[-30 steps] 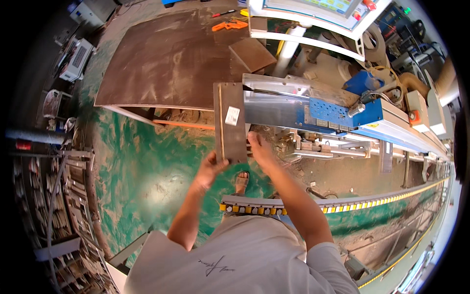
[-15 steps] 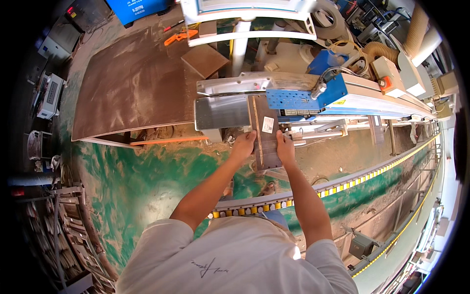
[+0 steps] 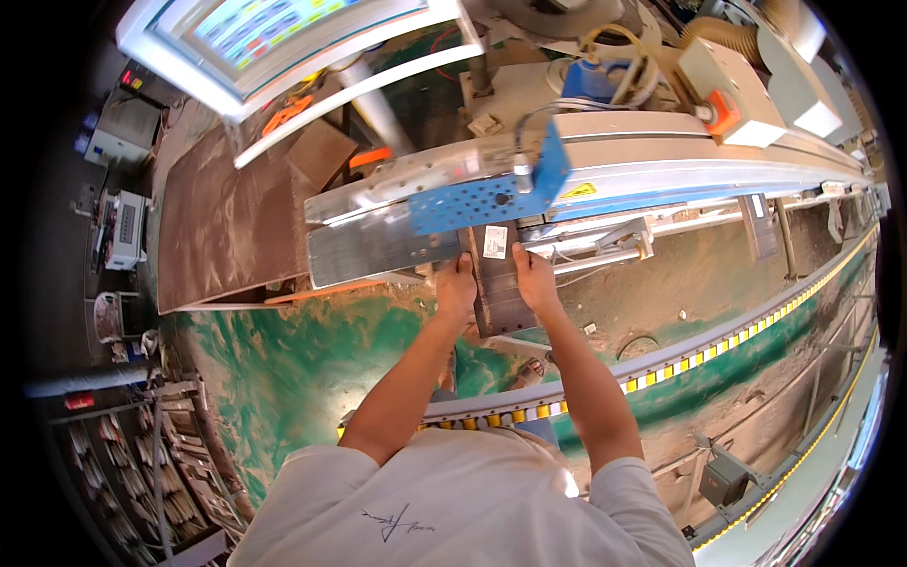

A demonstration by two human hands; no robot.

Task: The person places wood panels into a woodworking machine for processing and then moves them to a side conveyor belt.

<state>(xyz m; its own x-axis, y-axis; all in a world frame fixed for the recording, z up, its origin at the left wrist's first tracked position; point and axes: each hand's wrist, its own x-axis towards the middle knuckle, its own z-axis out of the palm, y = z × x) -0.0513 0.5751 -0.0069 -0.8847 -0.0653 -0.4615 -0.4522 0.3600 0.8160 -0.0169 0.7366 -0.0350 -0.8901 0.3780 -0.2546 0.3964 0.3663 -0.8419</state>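
Between my two hands is a narrow dark brown wooden board (image 3: 506, 300) with a white label on its upper face. My left hand (image 3: 457, 285) grips its left edge, thumb on top. The opposite edge is held by my right hand (image 3: 536, 279), thumb along the top. The board's far end lies on the metal machine bed (image 3: 364, 255) and passes beneath a blue perforated plate (image 3: 463, 205), which hides that end. Its near end sticks out toward me past the bed.
A control screen (image 3: 274, 33) stands at the upper left. Behind the bed's left end lies a large brown sheet (image 3: 213, 217). Another labelled board (image 3: 759, 227) sits farther right along the machine. A rail with yellow and white blocks (image 3: 661, 376) curves close in front of my body.
The board's far end has gone from beside the blue plate's left edge to beneath the plate. Both hands keep their grip. My view has turned, bringing the control screen more into sight.
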